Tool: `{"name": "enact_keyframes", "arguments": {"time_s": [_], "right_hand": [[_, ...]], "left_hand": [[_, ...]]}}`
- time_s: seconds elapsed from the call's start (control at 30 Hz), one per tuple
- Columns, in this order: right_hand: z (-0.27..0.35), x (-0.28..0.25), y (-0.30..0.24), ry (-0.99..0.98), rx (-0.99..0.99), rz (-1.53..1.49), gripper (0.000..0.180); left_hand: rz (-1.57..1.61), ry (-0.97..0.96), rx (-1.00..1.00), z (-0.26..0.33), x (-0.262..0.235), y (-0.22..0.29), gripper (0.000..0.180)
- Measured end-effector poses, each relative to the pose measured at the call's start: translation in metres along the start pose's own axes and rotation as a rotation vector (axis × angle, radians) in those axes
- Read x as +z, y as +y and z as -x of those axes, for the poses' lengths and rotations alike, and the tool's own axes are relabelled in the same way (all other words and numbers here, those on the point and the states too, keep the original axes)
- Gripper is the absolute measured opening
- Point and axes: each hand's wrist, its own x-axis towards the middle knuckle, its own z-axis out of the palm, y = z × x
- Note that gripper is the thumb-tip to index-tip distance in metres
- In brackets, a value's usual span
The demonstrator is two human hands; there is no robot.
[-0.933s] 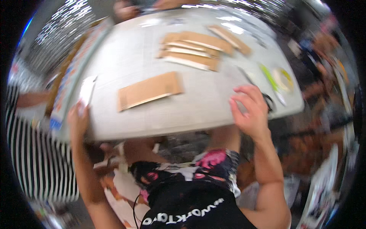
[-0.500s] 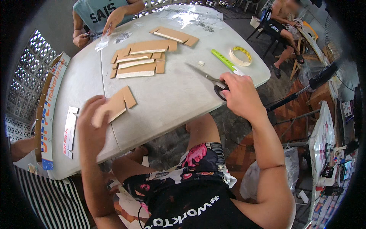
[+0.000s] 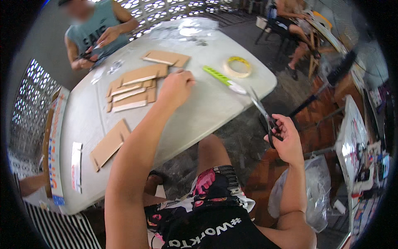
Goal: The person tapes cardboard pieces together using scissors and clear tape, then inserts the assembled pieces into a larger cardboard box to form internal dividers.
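The right hand (image 3: pixel 289 140) has its grip closed around the black handles of the scissors (image 3: pixel 262 108), well to the right of the cardboard stack (image 3: pixel 132 89). The left hand (image 3: pixel 177 86) is just right of the stack, fingers curled; whether its grip holds anything, I cannot tell. Farther right of the stack lie a green cutter (image 3: pixel 216 75) and a tape roll (image 3: pixel 237 74). Nearer the body than the stack are a loose cardboard piece (image 3: pixel 110 146) and a white strip (image 3: pixel 76 159), both flat on the desk (image 3: pixel 186 120).
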Motion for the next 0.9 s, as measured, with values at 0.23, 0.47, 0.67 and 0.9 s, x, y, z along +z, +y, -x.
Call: {"name": "enact_keyframes", "arguments": {"time_s": [0.23, 0.47, 0.67, 0.9], "right_hand": [[0.017, -0.05, 0.069, 0.278, 0.013, -0.171, 0.064], [0.037, -0.004, 0.055, 0.015, -0.072, -0.078, 0.06], [0.055, 0.028, 0.068, -0.004, -0.258, 0.277, 0.054], [0.058, -0.045, 0.052, -0.064, -0.276, 0.134, 0.047]], "left_hand": [[0.586, -0.283, 0.2, 0.059, 0.038, 0.125, 0.012], [1.312, -0.662, -0.739, 0.124, 0.159, 0.159, 0.043], [1.682, -0.844, -0.825, 0.153, 0.179, 0.164, 0.063], [0.552, -1.022, 0.089, 0.117, 0.136, 0.191, 0.033]]}}
